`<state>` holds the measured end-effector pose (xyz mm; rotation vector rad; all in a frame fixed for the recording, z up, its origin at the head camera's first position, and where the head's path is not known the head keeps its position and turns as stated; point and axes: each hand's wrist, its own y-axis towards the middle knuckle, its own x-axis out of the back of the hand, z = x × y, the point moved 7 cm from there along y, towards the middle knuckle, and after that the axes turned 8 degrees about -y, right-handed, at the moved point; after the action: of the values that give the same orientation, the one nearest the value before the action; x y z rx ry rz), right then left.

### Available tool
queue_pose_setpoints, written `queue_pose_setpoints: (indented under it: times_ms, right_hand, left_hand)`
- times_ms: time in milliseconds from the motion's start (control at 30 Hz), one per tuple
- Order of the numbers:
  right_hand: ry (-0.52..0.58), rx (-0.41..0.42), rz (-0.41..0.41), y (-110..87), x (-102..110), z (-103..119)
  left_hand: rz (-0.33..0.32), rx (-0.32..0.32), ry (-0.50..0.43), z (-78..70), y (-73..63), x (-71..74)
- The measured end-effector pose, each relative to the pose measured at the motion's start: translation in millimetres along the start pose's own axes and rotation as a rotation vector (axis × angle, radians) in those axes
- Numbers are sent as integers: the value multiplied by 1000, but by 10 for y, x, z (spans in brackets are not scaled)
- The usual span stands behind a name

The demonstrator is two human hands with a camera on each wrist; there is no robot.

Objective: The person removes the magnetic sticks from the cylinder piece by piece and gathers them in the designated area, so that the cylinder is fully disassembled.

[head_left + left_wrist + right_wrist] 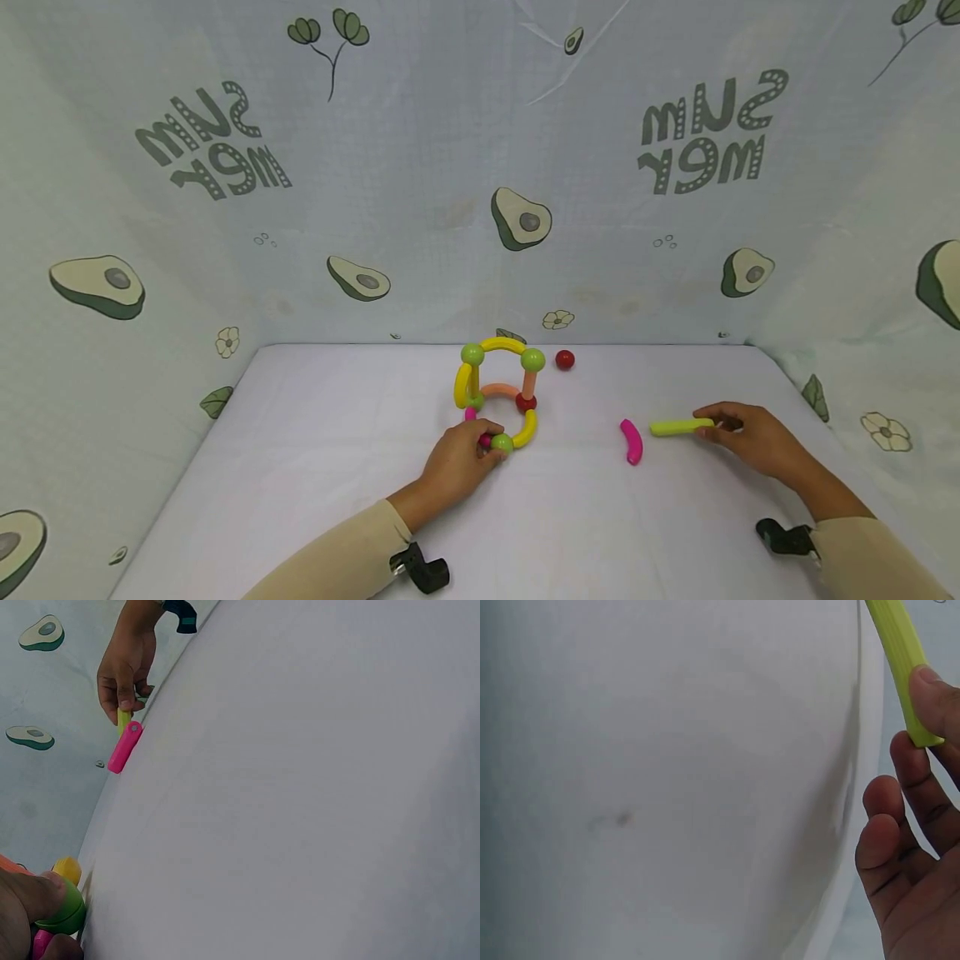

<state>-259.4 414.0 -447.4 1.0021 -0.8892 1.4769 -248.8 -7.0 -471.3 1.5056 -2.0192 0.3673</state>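
My left hand [456, 458] holds the near side of a toy frame built from balls and rods, its fingers by a green ball [502, 443] and a dark pink rod. In the left wrist view the thumb lies against that green ball [66, 911]. Yellow rods [502, 343], orange rods [529, 386], more green balls and a red ball [527, 402] make up the rest of the frame. On the right, my right hand [761, 442] pinches one end of a straight yellow-green rod [675, 427] between thumb and fingers. A curved pink rod [632, 442] lies just left of that rod.
A loose dark red ball [565, 360] sits at the back, right of the frame. The white table [337, 417] ends at a hanging printed cloth [435, 250] behind and at both sides. Each wrist carries a black camera mount [423, 571].
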Motion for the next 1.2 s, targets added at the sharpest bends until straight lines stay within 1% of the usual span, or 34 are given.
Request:
queue_pose_setpoints:
  times_ms: [467, 900, 1067, 1200]
  right_hand:
    - [-11, -19, 78, 25, -27, -29]
    - [-18, 10, 79, 60, -63, -68]
    - [-22, 20, 62, 61, -54, -57]
    - [-23, 6, 30, 61, -49, -31]
  left_hand:
    - [5, 17, 10, -3, 4, -9]
    - [12, 0, 1, 6, 9, 3]
    - [16, -35, -7, 4, -7, 28]
    - [20, -100, -19, 11, -46, 54]
